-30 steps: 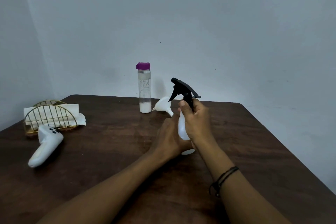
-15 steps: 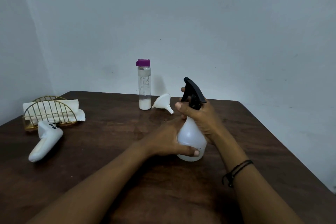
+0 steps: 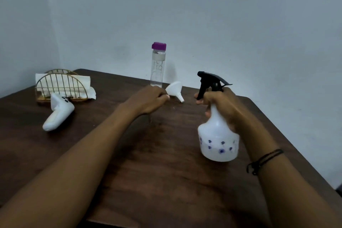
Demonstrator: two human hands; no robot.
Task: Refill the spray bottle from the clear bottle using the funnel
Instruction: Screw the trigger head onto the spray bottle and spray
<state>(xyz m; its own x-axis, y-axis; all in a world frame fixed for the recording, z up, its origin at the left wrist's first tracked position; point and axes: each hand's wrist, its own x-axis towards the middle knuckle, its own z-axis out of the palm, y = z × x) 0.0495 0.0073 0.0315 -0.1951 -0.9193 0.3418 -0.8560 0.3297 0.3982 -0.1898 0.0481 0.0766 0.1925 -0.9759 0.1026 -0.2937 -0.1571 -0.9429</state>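
A white spray bottle (image 3: 218, 140) with a black trigger head and small purple flowers stands on the dark wooden table (image 3: 148, 172) at the right. My right hand (image 3: 222, 105) is wrapped around its neck just under the trigger. The clear bottle (image 3: 158, 66) with a purple cap stands upright at the table's far edge. A white funnel (image 3: 174, 89) lies on its side just right of the clear bottle. My left hand (image 3: 148, 101) hovers in front of the clear bottle, fingers curled, its fingertips close to the funnel's rim; whether they touch it I cannot tell.
At the far left stands a gold wire napkin holder (image 3: 61, 85) with white napkins. A white handheld controller (image 3: 58, 114) lies in front of it. A pale wall runs close behind the table; the table's right edge slants toward me.
My left hand let go of the spray bottle's body and reached forward toward the funnel. My right hand still grips the bottle's neck, and the bottle now sits further right in view.
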